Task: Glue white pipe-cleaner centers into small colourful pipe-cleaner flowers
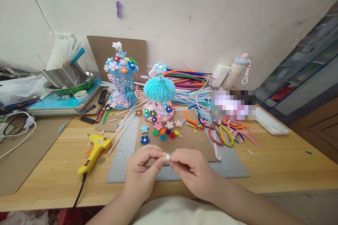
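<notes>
Near the front of the table, my left hand (144, 167) and my right hand (194, 172) meet fingertip to fingertip. Both pinch a small white piece (168, 157); it looks like a bit of pipe cleaner, though most of it is hidden by the fingers. Just beyond lie several small pipe-cleaner flowers (163, 131) in different colours on a brown cardboard sheet (190, 144). Behind them stands a turquoise pipe-cleaner lantern shape (160, 89) on a pink, flower-covered base. A taller blue one (121, 77), decorated with flowers, stands to its left.
A yellow glue gun (95, 151) lies at left, its cord running off the front edge. Red-handled and yellow-handled scissors (223, 135) rest at right on the grey cutting mat (232, 168). Pipe cleaners (190, 81) are heaped at the back, near a bottle (235, 72).
</notes>
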The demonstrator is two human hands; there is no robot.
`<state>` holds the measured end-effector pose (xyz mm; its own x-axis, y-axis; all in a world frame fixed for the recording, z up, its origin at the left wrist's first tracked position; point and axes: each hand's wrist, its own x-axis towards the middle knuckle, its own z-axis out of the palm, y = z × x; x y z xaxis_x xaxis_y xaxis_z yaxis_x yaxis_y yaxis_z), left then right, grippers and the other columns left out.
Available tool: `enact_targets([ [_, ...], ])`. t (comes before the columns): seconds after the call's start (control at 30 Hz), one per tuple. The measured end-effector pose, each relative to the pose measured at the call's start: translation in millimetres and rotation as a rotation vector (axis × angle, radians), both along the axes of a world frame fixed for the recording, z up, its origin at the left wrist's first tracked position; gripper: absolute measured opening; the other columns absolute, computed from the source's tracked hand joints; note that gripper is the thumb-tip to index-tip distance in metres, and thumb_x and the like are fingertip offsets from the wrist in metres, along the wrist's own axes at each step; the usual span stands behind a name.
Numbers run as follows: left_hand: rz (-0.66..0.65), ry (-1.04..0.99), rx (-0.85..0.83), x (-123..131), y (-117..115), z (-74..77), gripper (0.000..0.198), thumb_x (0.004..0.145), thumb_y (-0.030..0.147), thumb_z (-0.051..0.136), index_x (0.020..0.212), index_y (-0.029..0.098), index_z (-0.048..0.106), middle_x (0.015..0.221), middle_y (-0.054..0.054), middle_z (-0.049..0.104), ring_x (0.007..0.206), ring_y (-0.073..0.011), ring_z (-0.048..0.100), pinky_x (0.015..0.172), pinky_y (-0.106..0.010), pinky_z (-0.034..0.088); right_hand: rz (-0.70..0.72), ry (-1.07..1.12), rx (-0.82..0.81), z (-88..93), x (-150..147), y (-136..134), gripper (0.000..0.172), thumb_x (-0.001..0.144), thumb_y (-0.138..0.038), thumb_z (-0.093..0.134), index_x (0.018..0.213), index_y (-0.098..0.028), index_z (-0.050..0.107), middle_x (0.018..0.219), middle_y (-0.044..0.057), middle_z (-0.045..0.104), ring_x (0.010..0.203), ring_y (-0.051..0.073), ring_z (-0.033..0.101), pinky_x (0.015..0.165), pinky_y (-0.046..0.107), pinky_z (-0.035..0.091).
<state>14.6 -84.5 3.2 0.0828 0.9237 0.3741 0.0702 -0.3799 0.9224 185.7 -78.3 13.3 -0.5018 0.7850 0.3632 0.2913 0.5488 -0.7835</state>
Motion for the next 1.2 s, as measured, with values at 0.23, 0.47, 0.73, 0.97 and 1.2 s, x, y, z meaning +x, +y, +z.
enact_targets([
  [0.23, -0.045, 0.292, -0.011, -0.5, 0.2, 8.3, 0.008, 0.081, 0.015, 0.058, 0.074, 0.017, 0.061, 0.071, -0.002, 0.060, 0.066, -0.0136, 0.056, 0.060, -0.025, 0.046, -0.061, -0.170, 0.141, 3.5, 6.3, 2.8, 0.013, 0.086, -0.015, 0.047, 0.080, -0.018, 0.058, 0.076, 0.003, 0.057, 0.072, 0.015, 0.052, 0.065, 0.026, 0.037],
  [0.47, -0.009, 0.534, 0.394, -6.3, -12.8, 15.2, 0.015, 0.080, 0.004, 0.055, 0.087, 0.018, 0.055, 0.079, -0.002, 0.059, 0.073, -0.0119, 0.055, 0.065, -0.022, 0.045, 0.001, 0.126, -0.391, 17.1, 11.7, -4.7, 0.020, 0.090, -0.033, 0.048, 0.079, -0.017, 0.056, 0.072, 0.001, 0.053, 0.065, 0.013, 0.051, 0.060, 0.026, 0.042],
  [0.73, -0.079, 0.809, 0.605, -15.3, -30.7, 30.7, 0.015, 0.087, 0.011, 0.050, 0.098, 0.018, 0.056, 0.084, -0.004, 0.064, 0.073, -0.0151, 0.057, 0.067, -0.027, 0.044, 0.249, 0.316, -0.967, 14.3, 10.7, -13.9, 0.032, 0.078, -0.045, 0.064, 0.078, -0.016, 0.053, 0.056, -0.006, 0.047, 0.045, 0.005, 0.039, 0.042, 0.016, 0.026],
  [0.97, -0.200, 1.066, 0.649, -20.9, -39.2, 45.3, 0.021, 0.089, 0.012, 0.041, 0.103, 0.015, 0.055, 0.090, -0.007, 0.063, 0.077, -0.0194, 0.057, 0.067, -0.031, 0.045, 0.255, 0.222, -0.915, 24.2, 9.3, -20.3, 0.033, 0.078, -0.045, 0.063, 0.071, -0.015, 0.052, 0.054, -0.005, 0.048, 0.045, 0.006, 0.040, 0.043, 0.017, 0.028],
  [1.2, -0.244, 0.986, 0.302, -13.7, -42.7, 52.9, 0.023, 0.084, 0.006, 0.037, 0.084, 0.018, 0.057, 0.080, -0.005, 0.059, 0.073, -0.0183, 0.053, 0.063, -0.029, 0.041, 0.126, -0.137, -0.186, 24.6, 6.5, -32.2, 0.020, 0.086, -0.017, 0.049, 0.066, -0.016, 0.052, 0.062, -0.002, 0.049, 0.060, 0.010, 0.043, 0.055, 0.021, 0.032],
])
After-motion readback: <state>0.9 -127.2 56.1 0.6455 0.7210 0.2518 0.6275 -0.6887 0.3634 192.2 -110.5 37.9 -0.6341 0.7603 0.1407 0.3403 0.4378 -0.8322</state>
